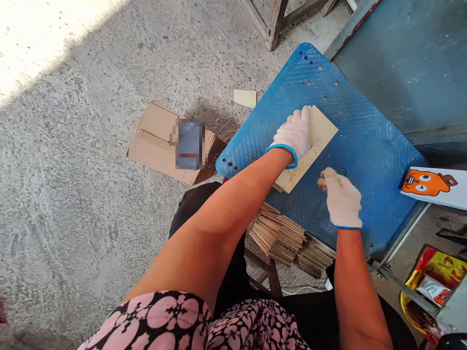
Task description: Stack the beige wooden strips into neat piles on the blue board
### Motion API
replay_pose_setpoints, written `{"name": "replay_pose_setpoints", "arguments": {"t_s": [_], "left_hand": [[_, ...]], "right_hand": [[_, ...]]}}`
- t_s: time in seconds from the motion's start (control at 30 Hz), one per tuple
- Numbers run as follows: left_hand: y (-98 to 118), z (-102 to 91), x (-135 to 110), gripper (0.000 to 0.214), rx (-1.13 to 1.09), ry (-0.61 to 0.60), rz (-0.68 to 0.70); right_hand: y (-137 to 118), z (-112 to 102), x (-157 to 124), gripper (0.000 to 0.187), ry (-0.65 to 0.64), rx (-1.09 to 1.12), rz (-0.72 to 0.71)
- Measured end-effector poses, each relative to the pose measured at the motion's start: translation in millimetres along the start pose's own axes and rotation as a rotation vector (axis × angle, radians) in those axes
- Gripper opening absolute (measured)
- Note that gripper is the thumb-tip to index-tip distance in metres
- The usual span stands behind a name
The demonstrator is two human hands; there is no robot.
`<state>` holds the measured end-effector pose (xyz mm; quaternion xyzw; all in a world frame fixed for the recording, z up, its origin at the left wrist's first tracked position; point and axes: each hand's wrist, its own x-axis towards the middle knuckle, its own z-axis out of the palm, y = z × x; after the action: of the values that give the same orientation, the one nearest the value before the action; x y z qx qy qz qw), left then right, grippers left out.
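Note:
A thin tan wooden sheet (316, 141) lies on a blue plastic board (365, 146). My left hand (295, 132), in a white glove, presses flat on the sheet with its fingers stretched out. My right hand (341, 197), also gloved, is closed near the sheet's lower right edge; a small tan thing pokes out at the thumb, too small to name. A stack of similar thin wooden sheets (288, 238) rests below the board, between my arms.
A flattened cardboard box (156, 141) and a loose tan piece (245, 97) lie on the concrete floor. An orange cartoon sticker (430, 183) sits at the board's right. A red and yellow packet (434, 282) lies lower right. Wooden legs (275, 22) stand at the top.

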<state>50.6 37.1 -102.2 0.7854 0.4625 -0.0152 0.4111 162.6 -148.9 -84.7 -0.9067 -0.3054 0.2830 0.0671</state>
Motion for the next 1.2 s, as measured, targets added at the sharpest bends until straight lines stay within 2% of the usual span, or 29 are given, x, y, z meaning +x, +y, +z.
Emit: {"name": "replay_pose_setpoints", "arguments": {"t_s": [0.07,0.1,0.17,0.27,0.4,0.7,0.97,1.07,1.2], "left_hand": [[11,-9.1,-9,0.096,-0.041,0.029,0.059],[17,-13.8,-15,0.094,-0.069,0.039,0.086],[27,-22.8,-28,0.093,-0.123,0.054,0.131],[35,-33.5,-45,0.088,-0.152,0.06,0.171],[33,-39.5,-57,0.076,-0.124,0.069,0.197],[20,-46.1,-57,0.071,-0.085,0.056,0.131],[20,-49.0,-56,0.056,-0.093,0.042,0.116],[18,-48.7,-55,0.056,-0.126,0.047,0.13],[16,-54.7,-53,0.053,-0.168,0.037,0.093]], "right_hand": [[10,27,-32,0.067,-0.025,-0.038,0.029],[13,41,-45,0.062,-0.092,-0.059,-0.022],[17,68,-64,0.054,-0.259,-0.16,-0.215],[17,100,-76,0.047,-0.363,-0.38,-0.427],[14,117,-76,0.045,-0.388,-0.535,-0.399],[11,124,-64,0.045,-0.424,-0.603,-0.325],[3,126,-68,0.037,-0.414,-0.628,-0.515],[4,109,-72,0.033,-0.405,-0.507,-0.566],[11,58,-66,0.029,-0.426,-0.138,-0.538]]}}
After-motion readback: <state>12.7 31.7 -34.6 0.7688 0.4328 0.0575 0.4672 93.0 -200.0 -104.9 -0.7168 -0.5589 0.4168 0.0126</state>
